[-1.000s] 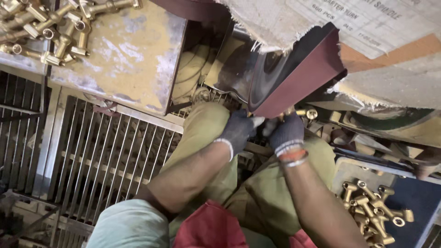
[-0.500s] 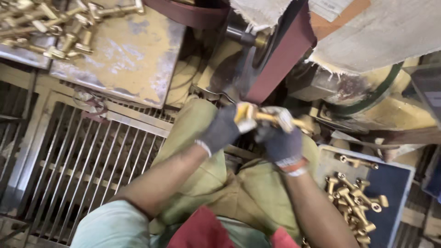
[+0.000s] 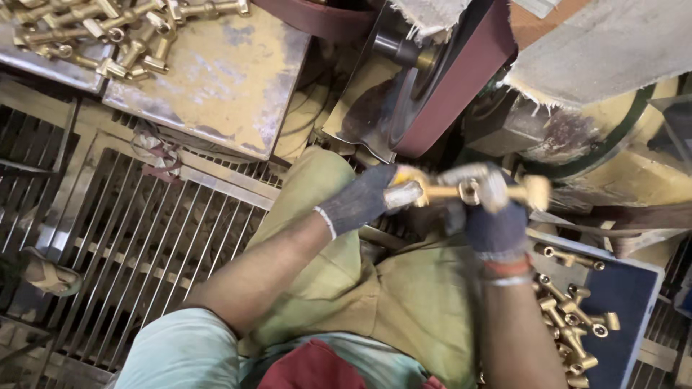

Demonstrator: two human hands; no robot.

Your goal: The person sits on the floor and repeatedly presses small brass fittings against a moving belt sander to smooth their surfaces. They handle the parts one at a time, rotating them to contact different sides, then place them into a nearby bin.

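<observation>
Both my hands wear dark knit gloves and hold one long brass fitting (image 3: 461, 191) level above my lap. My left hand (image 3: 364, 198) grips its left end. My right hand (image 3: 490, 209) wraps the middle, and the fitting's right end sticks out past it. Just above the hands stands a maroon sanding belt (image 3: 461, 79) on a wheel, and the fitting is a little clear of it.
A blue tray (image 3: 627, 281) of brass fittings (image 3: 573, 317) lies at lower right. More brass fittings (image 3: 108, 29) are piled on a stained metal table (image 3: 216, 79) at top left. A metal floor grate (image 3: 137, 245) spreads on the left. Frayed cloth (image 3: 598, 50) covers the machine at top right.
My hands have drawn down and away from the belt, bringing the brass fitting into plain view and turning it level. The view has shifted with them.
</observation>
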